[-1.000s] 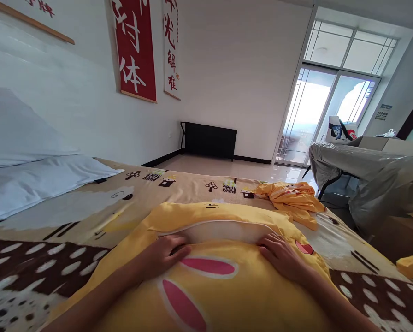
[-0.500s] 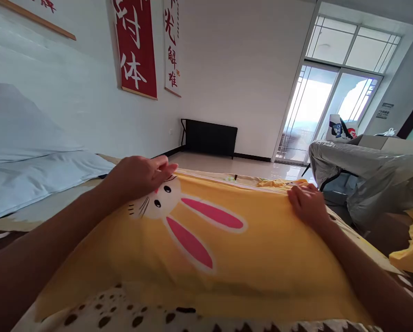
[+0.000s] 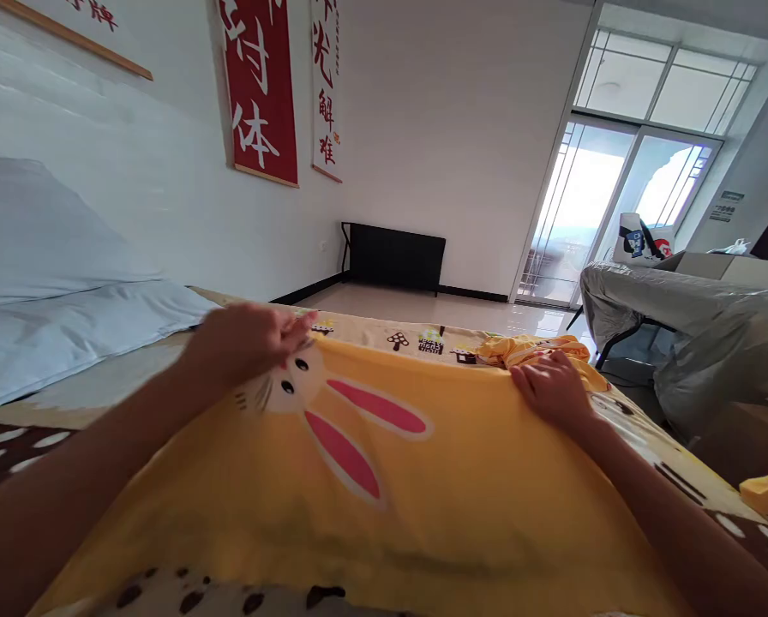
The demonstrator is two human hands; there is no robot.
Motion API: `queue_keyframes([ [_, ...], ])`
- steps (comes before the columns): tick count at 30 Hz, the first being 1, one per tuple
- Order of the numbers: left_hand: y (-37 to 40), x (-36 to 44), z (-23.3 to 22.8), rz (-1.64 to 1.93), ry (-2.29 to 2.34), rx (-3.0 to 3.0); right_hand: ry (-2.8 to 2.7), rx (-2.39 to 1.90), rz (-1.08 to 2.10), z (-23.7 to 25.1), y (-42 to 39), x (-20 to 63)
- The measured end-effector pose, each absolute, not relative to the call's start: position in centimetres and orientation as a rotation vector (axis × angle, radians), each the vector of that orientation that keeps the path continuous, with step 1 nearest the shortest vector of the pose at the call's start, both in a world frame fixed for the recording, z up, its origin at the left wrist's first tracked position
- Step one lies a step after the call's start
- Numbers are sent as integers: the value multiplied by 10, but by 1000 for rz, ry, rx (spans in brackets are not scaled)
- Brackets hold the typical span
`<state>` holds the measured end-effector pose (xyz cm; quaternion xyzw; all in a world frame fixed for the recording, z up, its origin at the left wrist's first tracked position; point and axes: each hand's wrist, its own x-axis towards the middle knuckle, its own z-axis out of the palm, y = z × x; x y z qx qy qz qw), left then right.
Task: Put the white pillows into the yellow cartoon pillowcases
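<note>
**Two hands on the far edge of a yellow rabbit-print cover**

Both hands work the same cloth. The left hand (image 3: 246,341) is closed around the far left corner of the yellow rabbit-print cover (image 3: 423,488), fingers curled over the edge just above the rabbit's white face. The right hand (image 3: 551,390) lies knuckles-up on the far right edge; its fingertips are tucked under or into the fabric, so a pinch looks likely, though the grip itself is hidden. The cover lies spread across the patterned bedsheet (image 3: 423,338), stretched between the two hands and reaching back toward the wearer.

Surroundings: a white pillow (image 3: 69,317) at the left against the wall, a crumpled yellow cloth (image 3: 531,350) just beyond the right hand, and grey-draped furniture (image 3: 699,326) off the right side of the bed.

Risks, as judged (not observed): uneven pull between the hands could skew the cover or leave a diagonal crease across the print. The right hand sits close to the crumpled cloth and could snag or drag it. A loose hold at the left corner could let that edge drop.
</note>
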<state>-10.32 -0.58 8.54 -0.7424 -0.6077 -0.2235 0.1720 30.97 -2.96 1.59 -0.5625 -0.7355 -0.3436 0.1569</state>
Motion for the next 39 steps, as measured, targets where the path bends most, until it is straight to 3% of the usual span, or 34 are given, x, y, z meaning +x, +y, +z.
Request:
queue_keyframes([
  [2,-15,-103,105,-654,-1776,-1878,-2103,-1630,-918,28,-29,305],
  [4,-16,-100,94,-538,-1804,-1802,-2181,-1765,-748,15,-29,296],
  [8,-3,-96,2,-112,-1808,-2250,-2509,-1907,-246,-46,-34,275],
  [12,7,-103,-58,-112,-1786,-2410,-2555,-1904,-64,-57,-37,270],
  [17,-11,-77,-7,-422,-1372,-2390,-2546,-1962,-60,-7,-29,267],
  [20,-32,-24,16,-482,-1004,-2582,-2511,-1849,-57,-10,-21,252],
  [25,-51,59,-17,-354,-518,-2905,-2352,-1595,322,-53,-19,254],
  [30,-45,77,-60,-449,-486,-3270,-2300,-1538,604,-63,-23,288],
  [34,-42,71,-63,-497,-475,-3341,-2339,-1544,603,-62,-18,296],
  [39,-45,79,-45,-300,-401,-3206,-2168,-1483,475,-54,-15,302],
])
